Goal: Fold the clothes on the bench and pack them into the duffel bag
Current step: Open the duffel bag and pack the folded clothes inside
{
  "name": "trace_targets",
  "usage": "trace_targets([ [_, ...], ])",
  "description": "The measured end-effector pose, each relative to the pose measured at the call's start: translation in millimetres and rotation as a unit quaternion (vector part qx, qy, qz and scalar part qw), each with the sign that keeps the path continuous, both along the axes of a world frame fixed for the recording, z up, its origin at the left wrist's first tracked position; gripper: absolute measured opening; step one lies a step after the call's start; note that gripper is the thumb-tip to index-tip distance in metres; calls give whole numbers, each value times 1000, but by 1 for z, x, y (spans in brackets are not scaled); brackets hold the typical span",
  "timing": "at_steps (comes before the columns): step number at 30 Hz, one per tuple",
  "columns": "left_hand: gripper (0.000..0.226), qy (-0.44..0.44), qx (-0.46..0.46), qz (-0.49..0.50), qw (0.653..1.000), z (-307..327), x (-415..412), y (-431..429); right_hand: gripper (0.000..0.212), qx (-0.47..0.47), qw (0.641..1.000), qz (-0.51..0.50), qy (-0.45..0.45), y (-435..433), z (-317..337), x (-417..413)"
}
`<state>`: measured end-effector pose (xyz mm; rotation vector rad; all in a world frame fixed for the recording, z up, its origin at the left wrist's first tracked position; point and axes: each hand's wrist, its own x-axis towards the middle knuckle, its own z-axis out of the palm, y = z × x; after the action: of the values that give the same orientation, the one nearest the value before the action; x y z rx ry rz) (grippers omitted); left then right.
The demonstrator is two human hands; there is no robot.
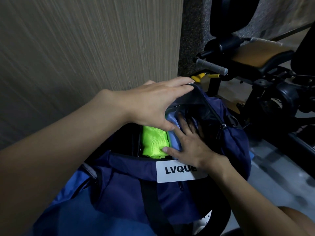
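While duffel bag point(119, 193) gapes open beside wood-grain wall point(76, 48), folded green garment point(153, 142) lies inside near left edge, blue garment point(173, 142) just beside it. Right hand point(189, 143) presses flat on blue garment, fingers spread, thumb touching green. Left hand point(153, 103) props flap rim up, fingers straight, together. Bench point(255, 51) beyond bag's far right corner.

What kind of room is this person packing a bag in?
Probably a gym or home workout room. A padded exercise bench with a tan seat stands beyond the bag, a grey foam-grip handle juts from its black frame, and an open navy duffel bag holds a folded neon-green garment.
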<state>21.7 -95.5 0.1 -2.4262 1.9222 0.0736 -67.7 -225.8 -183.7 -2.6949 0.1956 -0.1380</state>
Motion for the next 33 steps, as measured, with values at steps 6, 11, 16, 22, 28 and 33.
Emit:
trace_targets([
  [6, 108, 0, -9, -9, 1000, -3, 0, -3, 86, -39, 999, 7, 7, 2, 1, -7],
  [11, 110, -4, -13, -5, 1000, -2, 3, -5, 76, -178, 984, 16, -2, 17, 2, -10],
  [16, 108, -19, -7, -9, 1000, -4, 1, -8, 76, -63, 998, 26, 15, 5, -5, -11],
  [22, 106, -14, 5, 4, 1000, -5, 3, -6, 77, -97, 995, 22, 17, 10, 2, -9],
  [28, 99, -2, 20, 44, 999, -13, -5, 9, 72, -130, 991, 9, -38, 31, 20, -33],
  [33, 101, 0, 29, 89, 996, -23, -19, 46, 60, -111, 991, 29, -74, 62, 36, -62],
])
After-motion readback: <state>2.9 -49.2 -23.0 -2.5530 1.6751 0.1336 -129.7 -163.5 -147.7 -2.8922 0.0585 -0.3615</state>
